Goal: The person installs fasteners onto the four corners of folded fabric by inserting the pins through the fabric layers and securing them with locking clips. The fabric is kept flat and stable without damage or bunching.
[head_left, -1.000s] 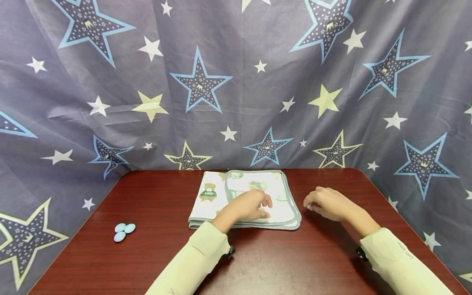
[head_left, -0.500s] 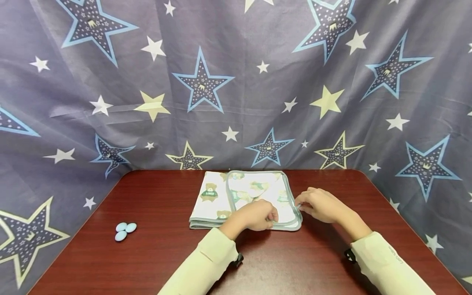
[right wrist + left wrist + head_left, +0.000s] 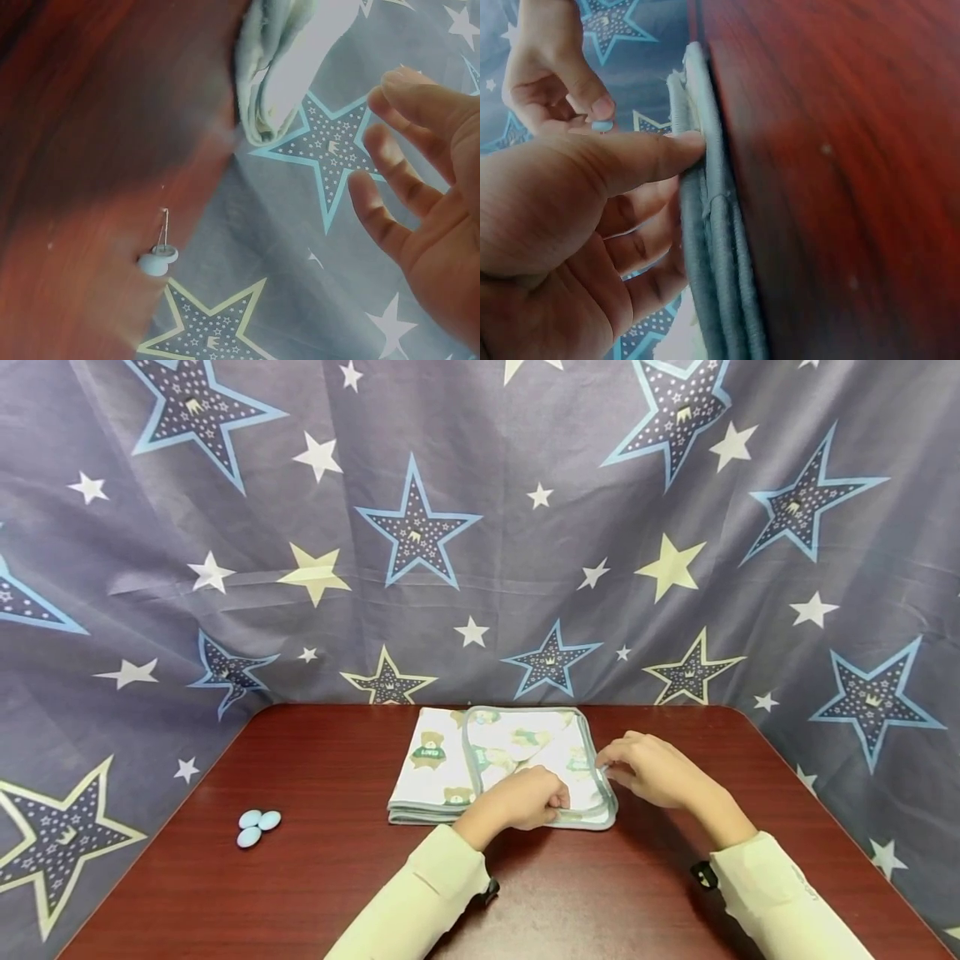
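Observation:
A folded white blanket with teddy bears and a grey-green border lies on the table. My left hand grips its near edge, right of the middle. In the left wrist view, the thumb presses against the stacked border layers, and the other fingers curl behind them. My right hand is at the blanket's right edge. Its thumb and forefinger pinch a small light-blue piece, mostly hidden by the fingers. In the right wrist view, light-blue caps with thin metal prongs lie on the table beyond the blanket.
Several light-blue oval pieces lie grouped at the left of the brown table. A grey curtain with stars hangs behind the table's back edge.
My right hand has moved left to the blanket's right edge. My left hand has come down toward me and taken hold of the near edge. The blanket stays in place.

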The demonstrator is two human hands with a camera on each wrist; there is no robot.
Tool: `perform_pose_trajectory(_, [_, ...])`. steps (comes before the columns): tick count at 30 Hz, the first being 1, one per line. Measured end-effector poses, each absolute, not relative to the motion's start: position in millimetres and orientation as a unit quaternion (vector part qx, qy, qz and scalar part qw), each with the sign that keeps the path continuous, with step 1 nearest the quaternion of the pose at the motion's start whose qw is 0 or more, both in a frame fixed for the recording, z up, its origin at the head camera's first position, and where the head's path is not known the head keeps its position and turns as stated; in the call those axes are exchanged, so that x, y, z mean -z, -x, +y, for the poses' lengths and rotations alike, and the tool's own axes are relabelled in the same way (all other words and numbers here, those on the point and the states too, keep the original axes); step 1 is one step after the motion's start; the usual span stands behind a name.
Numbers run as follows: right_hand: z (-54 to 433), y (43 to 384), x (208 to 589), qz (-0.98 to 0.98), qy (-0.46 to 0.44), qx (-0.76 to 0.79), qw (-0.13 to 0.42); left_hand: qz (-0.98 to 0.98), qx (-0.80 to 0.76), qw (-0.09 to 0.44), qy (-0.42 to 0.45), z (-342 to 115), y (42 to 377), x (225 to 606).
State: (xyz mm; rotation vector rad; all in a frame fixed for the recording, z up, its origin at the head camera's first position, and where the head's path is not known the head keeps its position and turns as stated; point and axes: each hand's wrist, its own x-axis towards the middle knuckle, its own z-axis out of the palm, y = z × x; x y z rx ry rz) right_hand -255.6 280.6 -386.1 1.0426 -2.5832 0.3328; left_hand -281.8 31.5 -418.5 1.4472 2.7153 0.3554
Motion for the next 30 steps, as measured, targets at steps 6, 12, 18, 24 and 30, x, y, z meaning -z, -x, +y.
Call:
perform_pose_trajectory(6, [276, 255, 386, -0.908, -0.366, -0.122, 0.164, 0.871, -0.212, 0.036, -0.443, 23, 290, 415])
perform_pose_trajectory(12, [267, 256, 383, -0.903, -0.372, -0.132, 0.167, 0.858, -0.305, 0.022, -0.413, 14, 297, 410])
perform_pose_trajectory(18, [259, 257, 377, -0.89, -0.388, -0.168, 0.172, 0.849, -0.376, -0.006, -0.371, 9, 305, 406])
perform_pose_trajectory(24, [255, 257, 373, -0.884, -0.383, -0.2, 0.177, 0.851, -0.413, -0.017, -0.325, 6, 309, 403])
perform_pose_trajectory(30, [254, 256, 373, -0.882, -0.378, -0.228, 0.163, 0.851, -0.443, -0.02, -0.282, 2, 311, 404])
